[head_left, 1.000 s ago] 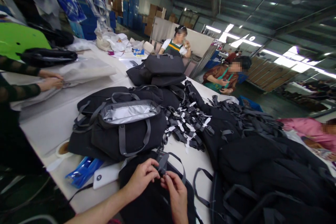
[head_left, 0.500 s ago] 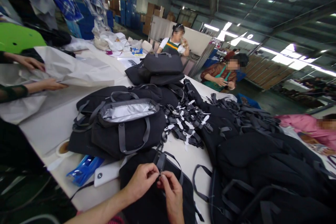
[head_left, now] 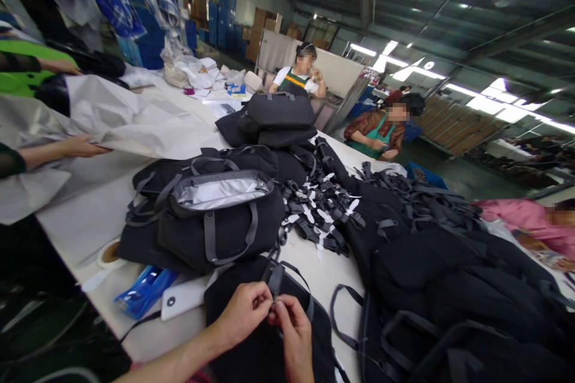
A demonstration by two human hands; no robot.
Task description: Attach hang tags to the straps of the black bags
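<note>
My left hand [head_left: 246, 310] and my right hand [head_left: 291, 326] meet over a black bag [head_left: 238, 344] at the table's near edge. Both are closed in a pinch, fingertips nearly touching. What sits between them is too small and covered to name; it is close to the end of a dark grey strap [head_left: 275, 280] on the bag. Just beyond stands a black bag with an open, silver-lined top [head_left: 224, 191] and grey handles. To the left of my forearm lie a white phone [head_left: 185, 300] and a blue plastic packet [head_left: 146, 292].
Dark straps with white tags [head_left: 321, 212] lie heaped mid-table. Black bags [head_left: 449, 269] are piled at the right, and another dark bag [head_left: 281, 111] stands farther back. A tape roll [head_left: 110, 254] sits near the left edge. A co-worker's hand [head_left: 81, 146] holds whitish sheeting [head_left: 130, 119].
My hands stay pinched together in nearly the same spot. At the left, one of the co-worker's hands has moved up and back, and the whitish sheeting has shifted.
</note>
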